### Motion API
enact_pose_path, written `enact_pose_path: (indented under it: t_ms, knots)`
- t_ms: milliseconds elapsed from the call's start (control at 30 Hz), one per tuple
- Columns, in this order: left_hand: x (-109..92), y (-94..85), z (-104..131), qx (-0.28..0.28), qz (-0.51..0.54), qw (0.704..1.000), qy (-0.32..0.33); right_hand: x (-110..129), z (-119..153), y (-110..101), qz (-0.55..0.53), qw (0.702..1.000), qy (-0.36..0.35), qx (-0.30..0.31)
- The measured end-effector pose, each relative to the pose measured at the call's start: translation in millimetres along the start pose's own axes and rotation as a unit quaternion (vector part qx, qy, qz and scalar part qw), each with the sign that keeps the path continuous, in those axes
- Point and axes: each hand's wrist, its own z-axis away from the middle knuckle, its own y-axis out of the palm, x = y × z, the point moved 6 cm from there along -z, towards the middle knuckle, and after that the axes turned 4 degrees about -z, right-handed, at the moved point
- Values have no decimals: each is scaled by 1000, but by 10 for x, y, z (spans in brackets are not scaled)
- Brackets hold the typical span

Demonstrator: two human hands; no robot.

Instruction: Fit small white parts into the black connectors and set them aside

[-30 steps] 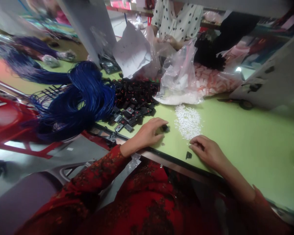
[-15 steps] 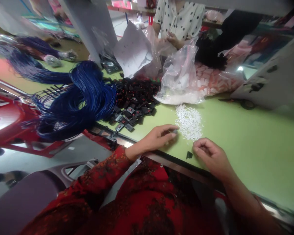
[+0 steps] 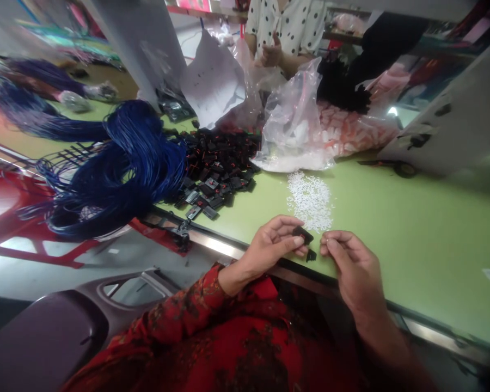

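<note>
Between thumb and fingers, my left hand [image 3: 275,243] grips a small black plastic case [image 3: 303,234] over the table's front edge. Just right of it, my right hand [image 3: 351,261] is closed in a pinch, thumb against forefinger; a tiny white piece seems to show at the tips, too small to name. A little black plastic part [image 3: 311,255] lies on the table between the hands. Beyond them spreads a heap of small white pieces [image 3: 310,201]. To the left is a pile of black plastic cases [image 3: 220,163], some showing grey faces and orange bits.
Bundles of blue wire [image 3: 134,158] lie at the left and hang over the edge. Behind the white heap stands a clear plastic bag [image 3: 296,125]. A roll of black tape [image 3: 404,169] sits at the right, and a person in a dotted shirt [image 3: 286,32] is across the table.
My left hand has moved nearer my body and turned, so the black case shows more. My right hand has lifted slightly, its thumb and forefinger pinched away from the white heap.
</note>
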Motion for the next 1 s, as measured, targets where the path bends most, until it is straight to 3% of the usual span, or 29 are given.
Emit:
enact_pose_path:
  t_ms: [167,333,567,800,1000]
  knots:
    - [71,73,35,31,49,998,-18,63,29,75,-33,999,-38,4]
    - [177,155,67,42,117,989,-77,-9,53,197,-64,997,-1,41]
    - [203,187,81,33,156,985,-70,-103,104,290,-99,993,33,51]
    - [191,231,105,42,161,984,-65,-177,128,328,-204,975,75,35]
    - [159,267,117,40,143,988,-50,-166,138,350,-206,975,76,39]
